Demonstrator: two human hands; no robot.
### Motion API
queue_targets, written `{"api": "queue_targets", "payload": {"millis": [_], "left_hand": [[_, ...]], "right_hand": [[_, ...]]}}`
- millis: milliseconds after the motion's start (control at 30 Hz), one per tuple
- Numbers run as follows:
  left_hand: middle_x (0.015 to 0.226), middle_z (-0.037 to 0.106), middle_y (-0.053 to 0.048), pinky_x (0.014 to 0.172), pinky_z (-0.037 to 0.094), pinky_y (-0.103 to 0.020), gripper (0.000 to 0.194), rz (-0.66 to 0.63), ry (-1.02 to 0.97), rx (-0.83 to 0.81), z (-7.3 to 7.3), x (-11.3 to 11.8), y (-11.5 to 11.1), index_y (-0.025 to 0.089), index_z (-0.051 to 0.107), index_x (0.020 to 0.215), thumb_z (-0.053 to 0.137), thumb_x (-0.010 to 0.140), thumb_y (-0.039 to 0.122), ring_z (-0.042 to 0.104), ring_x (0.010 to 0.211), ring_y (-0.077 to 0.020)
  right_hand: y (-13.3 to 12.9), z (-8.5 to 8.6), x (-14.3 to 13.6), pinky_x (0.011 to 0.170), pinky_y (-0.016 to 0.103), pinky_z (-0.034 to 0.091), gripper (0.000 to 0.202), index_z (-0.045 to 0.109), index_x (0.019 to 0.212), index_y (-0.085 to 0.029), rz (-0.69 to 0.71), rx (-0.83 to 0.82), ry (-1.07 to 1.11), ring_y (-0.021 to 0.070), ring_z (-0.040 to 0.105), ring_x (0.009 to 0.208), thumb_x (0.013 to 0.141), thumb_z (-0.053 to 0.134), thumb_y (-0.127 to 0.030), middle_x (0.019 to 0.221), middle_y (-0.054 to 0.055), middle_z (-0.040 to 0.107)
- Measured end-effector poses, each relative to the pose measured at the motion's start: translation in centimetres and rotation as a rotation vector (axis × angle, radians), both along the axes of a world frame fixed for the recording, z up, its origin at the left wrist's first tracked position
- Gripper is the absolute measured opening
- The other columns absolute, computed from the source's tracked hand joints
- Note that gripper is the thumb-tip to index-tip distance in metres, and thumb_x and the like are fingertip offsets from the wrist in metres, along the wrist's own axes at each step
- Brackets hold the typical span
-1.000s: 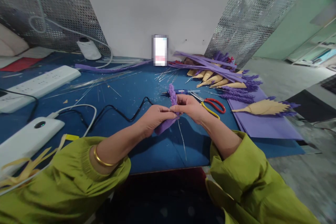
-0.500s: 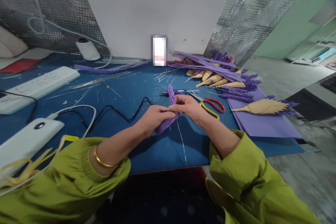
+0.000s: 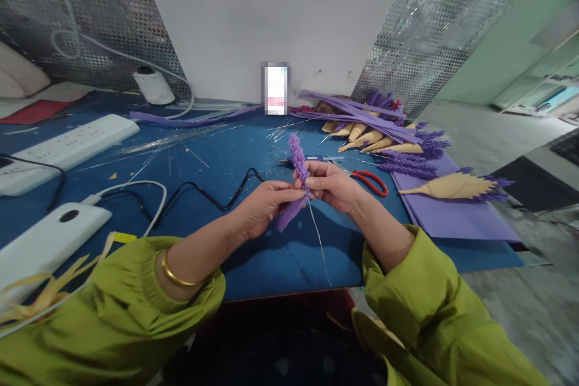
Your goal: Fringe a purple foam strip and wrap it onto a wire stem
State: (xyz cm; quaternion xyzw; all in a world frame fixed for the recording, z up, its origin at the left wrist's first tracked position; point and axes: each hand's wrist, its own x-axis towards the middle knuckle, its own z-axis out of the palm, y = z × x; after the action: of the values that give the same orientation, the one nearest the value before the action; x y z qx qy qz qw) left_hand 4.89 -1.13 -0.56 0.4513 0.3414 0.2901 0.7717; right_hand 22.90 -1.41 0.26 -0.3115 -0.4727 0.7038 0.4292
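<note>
Between my two hands stands a purple paper flower spike (image 3: pixel 297 152), like lavender, its ruffled tip pointing up and away from me. My left hand (image 3: pixel 270 205) pinches the base, where a loose purple paper strip (image 3: pixel 289 216) hangs below the fingers. Closed around the spike's lower right side is my right hand (image 3: pixel 332 186). A thin wire stem (image 3: pixel 319 236) runs down from the spike toward the table's front edge. Just behind my hands lie a blue pen-like tool (image 3: pixel 312 161) and scissors with a red handle (image 3: pixel 371 183), partly hidden by my right hand.
To the right, purple flower spikes (image 3: pixel 409 163) and tan paper-wrapped ones (image 3: pixel 452 185) lie on purple sheets (image 3: pixel 461 220). A phone (image 3: pixel 275 89) leans on the back panel. At left are a power strip (image 3: pixel 76 148), a white power bank (image 3: pixel 58 235), a black cable (image 3: pixel 199 189) and loose wires (image 3: pixel 176 140).
The flower spike has risen slightly, and more of it shows above my fingers. My right hand has shifted a little right, now covering the scissors' yellow handle. The wire's lower end swung right.
</note>
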Motion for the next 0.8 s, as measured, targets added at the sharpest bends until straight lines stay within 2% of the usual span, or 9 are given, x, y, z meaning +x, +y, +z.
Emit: {"api": "queue_targets", "payload": {"millis": [267,433,800], "left_hand": [[0.074,0.074,-0.006,0.073,0.047,-0.026,0.022,-0.055,0.016,-0.006,0.85,-0.13,0.24,0.014,0.077,0.076,0.079,0.058,0.027,0.064,0.072,-0.0162],[0.069,0.072,-0.005,0.065,0.044,-0.024,0.020,-0.064,0.094,0.024,0.60,-0.19,0.45,0.015,0.078,0.074,0.076,0.061,0.029,0.061,0.064,-0.0133],[0.066,0.070,-0.003,0.055,0.040,-0.023,0.014,-0.065,0.220,0.131,0.44,-0.18,0.19,0.017,0.078,0.072,0.073,0.063,0.028,0.055,0.057,-0.0115]], "right_hand": [[-0.01,0.12,0.03,0.053,0.021,0.047,0.032,0.068,0.085,-0.016,-0.012,-0.024,0.003,0.0091,0.058,0.057,0.061,0.085,-0.029,0.072,0.000,0.068],[-0.02,0.22,0.21,0.053,0.023,0.048,0.032,0.068,0.085,-0.017,-0.021,-0.045,-0.035,0.0103,0.059,0.058,0.061,0.084,-0.029,0.072,-0.001,0.067],[-0.15,0.46,0.38,0.050,0.019,0.041,0.024,0.065,0.075,-0.016,0.045,0.021,-0.194,0.0080,0.052,0.055,0.060,0.081,-0.025,0.066,-0.004,0.061]]}}
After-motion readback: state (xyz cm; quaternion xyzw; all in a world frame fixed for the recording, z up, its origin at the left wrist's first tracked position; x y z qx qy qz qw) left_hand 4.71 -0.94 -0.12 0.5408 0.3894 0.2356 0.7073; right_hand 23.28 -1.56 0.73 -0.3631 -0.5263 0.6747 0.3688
